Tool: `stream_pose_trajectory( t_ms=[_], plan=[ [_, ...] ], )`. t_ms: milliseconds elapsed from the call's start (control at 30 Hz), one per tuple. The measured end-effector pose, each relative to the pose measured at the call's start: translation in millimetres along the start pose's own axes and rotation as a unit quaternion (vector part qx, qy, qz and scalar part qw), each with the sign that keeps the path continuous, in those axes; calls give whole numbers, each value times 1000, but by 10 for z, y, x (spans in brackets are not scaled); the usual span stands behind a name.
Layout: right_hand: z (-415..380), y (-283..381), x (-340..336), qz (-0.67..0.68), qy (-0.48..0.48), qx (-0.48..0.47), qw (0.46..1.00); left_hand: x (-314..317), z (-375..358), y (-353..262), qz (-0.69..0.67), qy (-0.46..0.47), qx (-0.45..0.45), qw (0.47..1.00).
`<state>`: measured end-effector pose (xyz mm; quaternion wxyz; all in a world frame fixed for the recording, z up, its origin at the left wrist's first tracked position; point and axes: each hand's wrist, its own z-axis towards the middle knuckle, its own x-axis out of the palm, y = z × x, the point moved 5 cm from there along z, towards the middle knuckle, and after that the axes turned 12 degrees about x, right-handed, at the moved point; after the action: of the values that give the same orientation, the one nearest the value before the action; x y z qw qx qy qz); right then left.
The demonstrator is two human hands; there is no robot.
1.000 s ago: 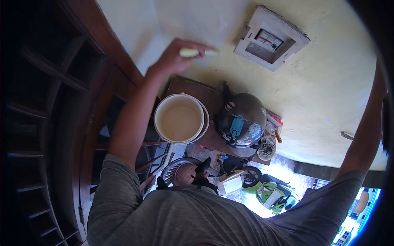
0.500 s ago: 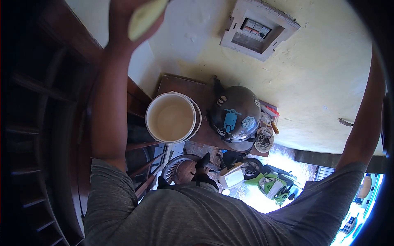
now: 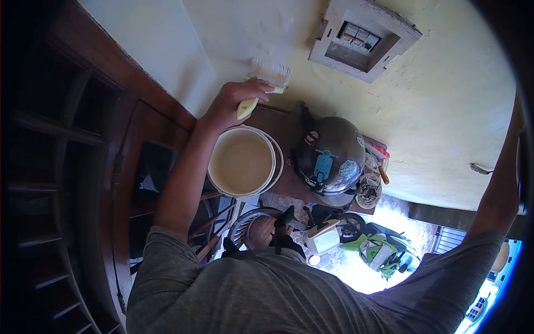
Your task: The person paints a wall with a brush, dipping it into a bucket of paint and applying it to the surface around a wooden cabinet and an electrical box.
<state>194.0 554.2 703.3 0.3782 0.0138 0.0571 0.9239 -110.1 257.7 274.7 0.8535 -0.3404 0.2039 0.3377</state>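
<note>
My left hand point(image 3: 236, 100) is closed around the pale yellow handle of a wide paintbrush point(image 3: 247, 108). The brush's light bristles point up against the wall point(image 3: 233, 33), on a pale patch left of a recessed breaker box point(image 3: 356, 42). Just below that hand is a white bucket point(image 3: 242, 161) with pale contents, its handle hanging to the right. My right arm reaches up along the right edge, and its hand is out of sight.
A dark helmet with stickers point(image 3: 329, 156) sits on a brown wooden surface point(image 3: 272, 119), beside a clear plastic-wrapped item point(image 3: 369, 190). Dark wooden door frames point(image 3: 150, 72) stand at left. Below are a round stool point(image 3: 258, 231) and a green motorbike point(image 3: 378, 253).
My left hand has come down and right with the brush, from the top edge to the wall above the bucket. The whole view has shifted slightly.
</note>
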Motion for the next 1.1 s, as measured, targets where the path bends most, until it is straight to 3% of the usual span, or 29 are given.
stream_pose_trajectory(
  t_ms=[167,367,467,600,800,900,967,1000,1100],
  plan=[
    [86,-118,56,-47,-15,-29,998,232,-174,201,-55,36,-72,995],
    [94,-56,14,5,8,12,1000,321,-128,612,-64,89,-107,988],
    [125,-155,123,-46,-48,-21,998,142,23,516,6,36,-59,998],
    [112,-125,47,-37,-27,-14,999,-67,102,272,7,11,-52,999],
    [79,-102,83,29,-17,-4,999,-626,497,-356,101,-53,85,990],
    [215,-256,198,-90,-68,-36,993,-884,720,-608,178,-64,140,972],
    [220,-225,125,17,-9,-7,1000,-1030,813,-739,204,-56,201,957],
    [198,-203,115,17,-9,-6,1000,-948,849,-774,256,-105,217,936],
    [142,-145,100,2,-28,-6,1000,-748,553,-407,152,-82,136,975]
  ],
)
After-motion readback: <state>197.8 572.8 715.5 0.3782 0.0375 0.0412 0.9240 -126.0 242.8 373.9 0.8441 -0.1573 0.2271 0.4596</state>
